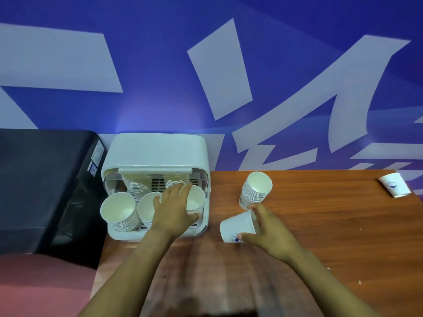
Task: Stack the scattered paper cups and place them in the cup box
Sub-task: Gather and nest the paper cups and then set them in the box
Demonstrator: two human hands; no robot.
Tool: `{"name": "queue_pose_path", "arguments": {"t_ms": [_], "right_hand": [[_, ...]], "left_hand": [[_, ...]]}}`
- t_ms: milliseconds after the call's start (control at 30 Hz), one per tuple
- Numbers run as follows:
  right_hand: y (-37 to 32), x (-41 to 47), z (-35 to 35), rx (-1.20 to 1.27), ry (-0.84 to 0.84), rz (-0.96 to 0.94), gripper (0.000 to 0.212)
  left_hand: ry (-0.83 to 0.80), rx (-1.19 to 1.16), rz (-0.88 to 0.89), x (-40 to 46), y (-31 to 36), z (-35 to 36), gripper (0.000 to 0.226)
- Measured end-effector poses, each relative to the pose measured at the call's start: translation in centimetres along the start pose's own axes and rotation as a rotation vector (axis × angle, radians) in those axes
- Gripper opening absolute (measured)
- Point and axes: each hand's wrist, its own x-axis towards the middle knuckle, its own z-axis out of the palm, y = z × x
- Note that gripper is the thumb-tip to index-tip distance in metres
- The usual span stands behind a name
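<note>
The fingers [183, 188] of the left hand [174, 209] lie nearly straight and close together, stretched over the open front of the cup box [158, 149], their tips resting on the rim of a stack of cups [195, 202] at the box's right side; whether they press or only touch cannot be told. The right hand [267, 232] grips a single paper cup [238, 227] lying tilted on its side, thumb under its printed wall and fingers curled over its rim, mouth turned toward the right.

Inside the white box stand 2 more stacks in front, one at the left [119, 210] and one in the middle [146, 209], with 2 further stacks behind them, partly hidden. Just beyond the right hand, a separate stack of cups [256, 188] stands upright on the wooden table [332, 225], well apart from the box. Another lone cup [394, 185] lies on its side near the table's far right edge. A black appliance [45, 184] sits just left of the box, against a blue and white wall [160, 65].
</note>
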Motion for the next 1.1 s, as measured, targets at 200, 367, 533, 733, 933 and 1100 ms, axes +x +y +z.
{"name": "queue_pose_path", "arguments": {"t_ms": [200, 367, 533, 733, 933, 1100], "right_hand": [[-1.0, 0.8, 0.7, -0.069, -0.03, -0.051, 0.082], [-5.4, 1.8, 0.6, -0.007, 0.096, -0.213, 0.081], [-10.1, 3.3, 1.8, 0.056, 0.368, -0.348, 0.074], [-9.3, 3.4, 6.3, -0.175, 0.417, -0.449, 0.071], [-7.8, 3.9, 7.4, -0.465, 0.083, -0.393, 0.077], [-7.8, 2.7, 5.7, -0.416, 0.02, -0.368, 0.072]], "left_hand": [[0.107, -0.131, 0.056, -1.8, -0.9, -1.1, 0.082], [0.17, -0.215, 0.041, -4.1, -2.4, -1.9, 0.079], [0.188, -0.26, 0.03, -5.5, -3.1, -2.5, 0.077], [0.225, -0.302, -0.002, -6.2, -4.0, -3.2, 0.073], [0.238, -0.304, -0.009, -6.4, -4.3, -3.7, 0.072], [0.225, -0.295, 0.039, -6.5, -3.4, -3.5, 0.071]]}}
